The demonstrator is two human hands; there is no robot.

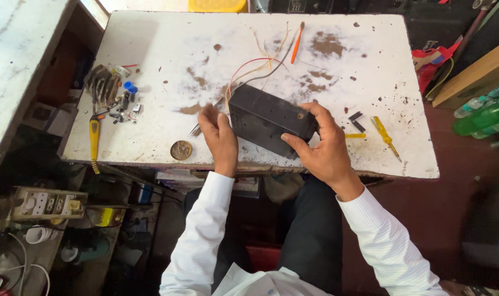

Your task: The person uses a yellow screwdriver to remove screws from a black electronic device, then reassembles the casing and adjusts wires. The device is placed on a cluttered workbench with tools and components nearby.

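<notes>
Both hands grasp a black metal box (268, 118) on the worn table (370, 66): left hand (219, 137) at nine o'clock, right hand (320, 145) at four; wires (255, 68) trail from its top.

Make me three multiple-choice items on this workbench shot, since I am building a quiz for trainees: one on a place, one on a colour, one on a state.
1. Where does the round brass-coloured disc lie?
A. at the table's front edge, to the left of the left hand
B. on top of the black box
C. at the table's far right corner

2. What colour is the handle of the screwdriver to the right of the right hand?
A. blue
B. yellow
C. green

3. How is the black box held?
A. lying untouched
B. by one hand only
C. between both hands

Answers:
1 A: the disc sits near the white table's front edge, beside the left hand.
2 B: its handle is yellow.
3 C: the left hand and the right hand grip opposite ends of the box.
</notes>
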